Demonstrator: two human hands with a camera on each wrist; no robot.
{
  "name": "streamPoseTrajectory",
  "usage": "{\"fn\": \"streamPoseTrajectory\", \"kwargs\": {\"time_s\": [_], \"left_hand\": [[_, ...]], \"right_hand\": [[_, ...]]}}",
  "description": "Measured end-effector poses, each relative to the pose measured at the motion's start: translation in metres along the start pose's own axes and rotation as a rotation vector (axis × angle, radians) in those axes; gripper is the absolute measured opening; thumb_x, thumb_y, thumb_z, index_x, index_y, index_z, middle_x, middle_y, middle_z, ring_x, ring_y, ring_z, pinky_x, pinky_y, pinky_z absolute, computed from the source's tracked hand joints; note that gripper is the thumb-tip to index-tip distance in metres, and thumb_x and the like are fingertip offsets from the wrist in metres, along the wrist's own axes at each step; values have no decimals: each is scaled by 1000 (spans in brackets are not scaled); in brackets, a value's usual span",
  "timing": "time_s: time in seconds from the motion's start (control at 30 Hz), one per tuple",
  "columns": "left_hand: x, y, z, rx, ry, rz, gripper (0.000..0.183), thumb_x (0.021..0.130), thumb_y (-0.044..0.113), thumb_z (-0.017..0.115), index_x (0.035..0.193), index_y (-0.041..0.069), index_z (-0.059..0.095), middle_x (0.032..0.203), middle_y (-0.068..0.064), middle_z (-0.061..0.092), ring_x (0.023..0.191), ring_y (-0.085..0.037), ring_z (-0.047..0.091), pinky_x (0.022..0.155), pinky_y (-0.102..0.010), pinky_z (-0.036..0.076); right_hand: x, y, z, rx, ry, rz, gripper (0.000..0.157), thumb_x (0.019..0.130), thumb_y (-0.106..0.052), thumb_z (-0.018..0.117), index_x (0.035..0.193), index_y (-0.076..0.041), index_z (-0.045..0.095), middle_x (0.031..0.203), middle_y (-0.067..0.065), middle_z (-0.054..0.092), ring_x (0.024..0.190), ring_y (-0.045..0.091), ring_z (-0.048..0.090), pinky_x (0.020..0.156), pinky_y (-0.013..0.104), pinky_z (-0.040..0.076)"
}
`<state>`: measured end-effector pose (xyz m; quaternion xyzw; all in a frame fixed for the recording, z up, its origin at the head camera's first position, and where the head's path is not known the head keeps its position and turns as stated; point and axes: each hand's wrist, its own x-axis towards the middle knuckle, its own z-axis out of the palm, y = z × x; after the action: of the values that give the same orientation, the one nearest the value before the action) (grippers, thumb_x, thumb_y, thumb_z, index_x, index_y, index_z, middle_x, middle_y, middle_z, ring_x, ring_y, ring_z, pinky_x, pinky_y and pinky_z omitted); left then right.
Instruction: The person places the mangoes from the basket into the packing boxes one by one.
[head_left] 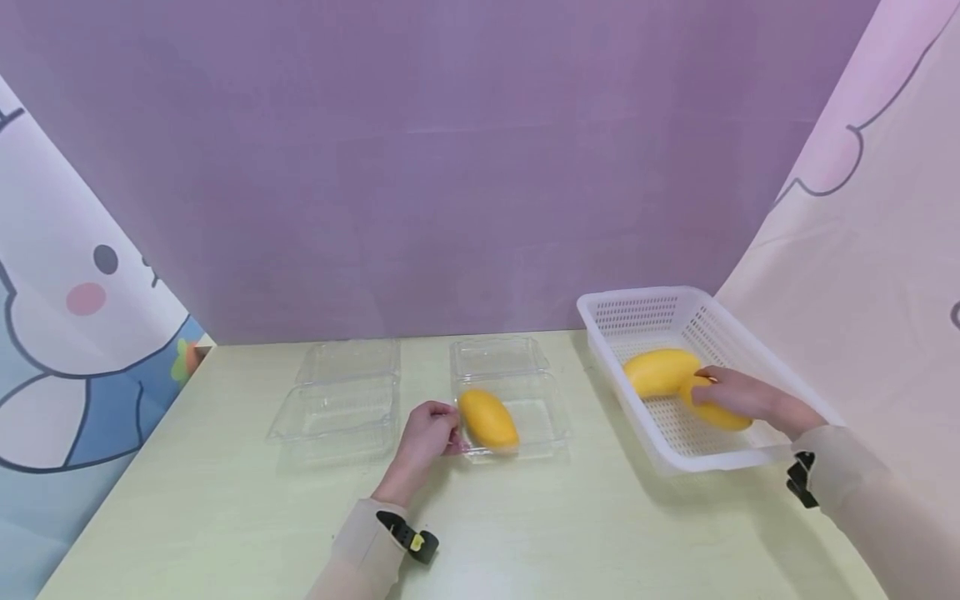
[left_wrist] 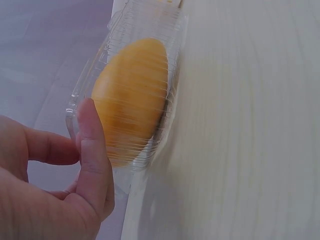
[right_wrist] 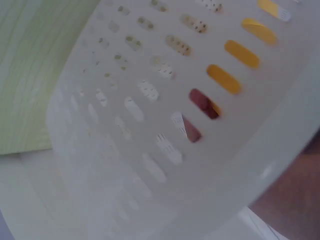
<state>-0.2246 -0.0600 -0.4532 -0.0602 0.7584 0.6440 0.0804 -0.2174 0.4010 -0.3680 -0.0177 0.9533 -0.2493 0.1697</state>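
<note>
My left hand (head_left: 427,437) pinches the near left corner of a clear plastic clamshell box (head_left: 542,421), whose lid lies folded back. Inside that box lies one yellow mango (head_left: 487,418); the left wrist view shows the same mango (left_wrist: 132,95) through the ribbed wall, thumb and forefinger at the rim. Over at the right, my right hand (head_left: 738,392) reaches into a white plastic basket (head_left: 735,460) and grips a mango (head_left: 716,410) there. Another mango (head_left: 658,372) touches it from behind. In the right wrist view, the slotted basket wall (right_wrist: 190,180) hides most of that hand.
A second clear clamshell box (head_left: 337,408) stands open with its lid back, left of the first. A purple backdrop (head_left: 465,183) rises behind the pale table (head_left: 225,517). Printed cloth walls (head_left: 82,250) close in the left and right sides.
</note>
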Motion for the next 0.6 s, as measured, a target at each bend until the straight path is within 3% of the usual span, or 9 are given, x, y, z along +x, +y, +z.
{"fn": "streamPoseTrajectory", "kwargs": {"time_s": [0.13,0.33,0.6], "left_hand": [[0,0,1,-4,0,1,23,98,5,53,117,-7,57,93,-19,61,72,-20,59,65,-30,58],[0,0,1,-17,4,-5,23,97,4,53,116,-8,57,93,-20,61,70,-20,59,64,-29,59],[0,2,1,-22,4,-1,22,97,3,53,116,-8,57,92,-19,60,72,-19,58,63,-28,57]], "right_hand": [[-2,-3,-2,24,10,1,70,102,-33,48,145,20,31,143,43,38,122,51,45,103,72,34],[-6,-9,-6,62,45,-19,68,102,-32,47,146,17,32,141,40,41,115,45,48,101,67,38],[-12,-25,-9,134,99,-94,60,102,-28,47,145,12,37,126,23,56,102,29,54,87,42,44]]}}
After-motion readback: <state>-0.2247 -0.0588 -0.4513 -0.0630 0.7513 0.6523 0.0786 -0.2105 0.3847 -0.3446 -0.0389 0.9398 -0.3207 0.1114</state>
